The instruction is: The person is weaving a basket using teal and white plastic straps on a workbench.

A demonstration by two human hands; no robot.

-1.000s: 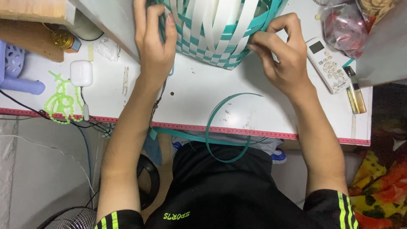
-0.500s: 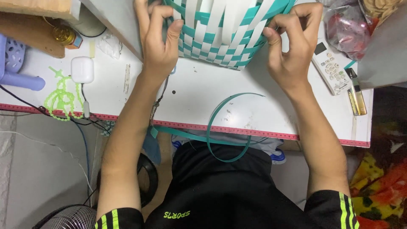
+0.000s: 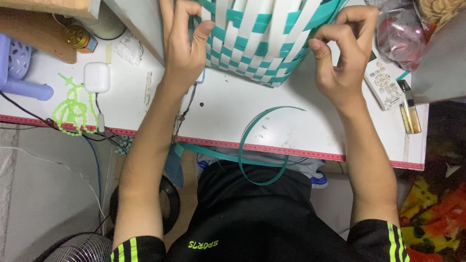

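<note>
The left hand [image 3: 182, 46] pressed flat against the teal-and-white woven basket [image 3: 257, 41] on the tabletop [image 3: 233, 106]; the right hand's [image 3: 344, 53] grip pinched a teal strip [image 3: 323, 14] at its edge

The person wears a black short-sleeved top with yellow-green stripes running down each sleeve, and a small line of yellow-green lettering sits across the chest. Both forearms are bare from the sleeve hems down to the wrists. The left hand [image 3: 184, 46] and the right hand [image 3: 342, 58] are bare, without rings, watch or gloves.
</note>
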